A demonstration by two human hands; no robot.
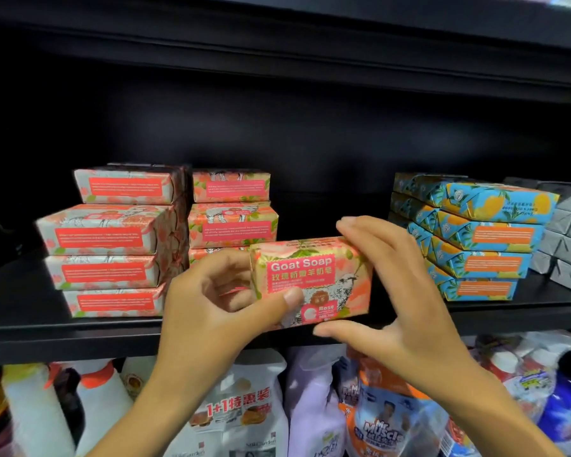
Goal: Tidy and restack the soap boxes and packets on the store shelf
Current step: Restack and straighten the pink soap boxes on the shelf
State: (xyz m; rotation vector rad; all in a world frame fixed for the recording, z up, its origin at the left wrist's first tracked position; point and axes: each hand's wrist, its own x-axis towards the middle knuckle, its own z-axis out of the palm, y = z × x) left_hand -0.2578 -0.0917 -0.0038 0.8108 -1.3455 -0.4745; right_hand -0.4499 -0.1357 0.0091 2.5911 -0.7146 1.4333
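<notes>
— Goat Soap box [323,268]: who's holding it?
— Both hands. The left hand [211,301] has its thumb on the front and fingers curled behind. The right hand [399,301] clasps the top and bottom edges. It's at the front of the shelf [63,338], between the pink stacks [112,232] and the blue stack [488,239].

Reaches up from below with 2 bare forearms, angled inward toward each other. Grips the left end of a Goat Soap box [323,275] with the left hand [211,301], thumb pressed flat on the printed front face, fingers curled round behind it. Clasps the box's right end with the right hand [402,291], fingers arched over the top edge, thumb stretched along the bottom edge, palm turned toward the left hand.
</notes>
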